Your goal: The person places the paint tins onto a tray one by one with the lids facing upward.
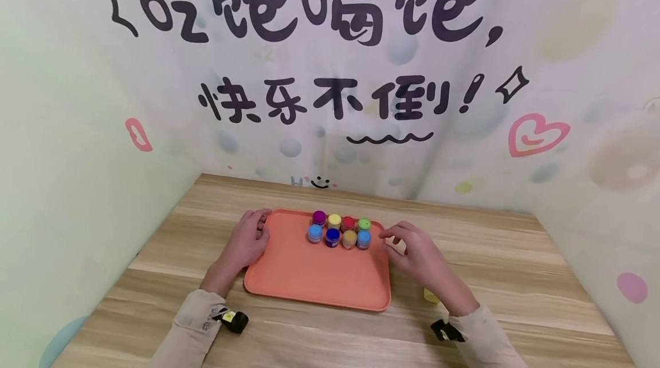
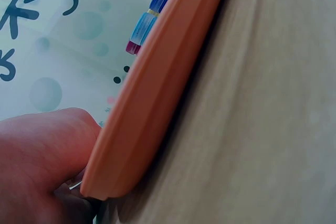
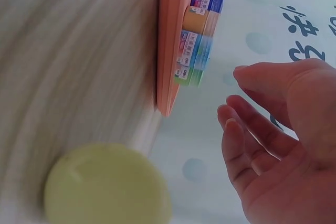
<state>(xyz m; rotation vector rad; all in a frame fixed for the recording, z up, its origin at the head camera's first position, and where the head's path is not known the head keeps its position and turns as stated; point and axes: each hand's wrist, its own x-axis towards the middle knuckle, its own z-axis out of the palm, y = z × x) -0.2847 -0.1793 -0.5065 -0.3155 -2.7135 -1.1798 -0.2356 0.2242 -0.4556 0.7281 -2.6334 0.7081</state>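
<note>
An orange tray (image 1: pixel 319 276) lies on the table with several small paint jars on its back right part. The back row holds purple, yellow (image 1: pixel 334 220), red and green (image 1: pixel 364 224) lids; the front row has light blue, dark blue (image 1: pixel 332 237), tan and another light blue. My left hand (image 1: pixel 250 242) grips the tray's left edge, thumb at the rim; its other fingers are partly hidden in the left wrist view. Beside the right edge is my right hand (image 1: pixel 415 250), fingers loosely bent and nothing between them, near the green and light blue jars.
A yellow round object (image 3: pixel 107 184), blurred in the right wrist view, stands on the wooden table (image 1: pixel 515 276) under my right forearm. Behind the table hangs a printed cloth (image 1: pixel 319 156) with large writing. Pale walls rise at both sides.
</note>
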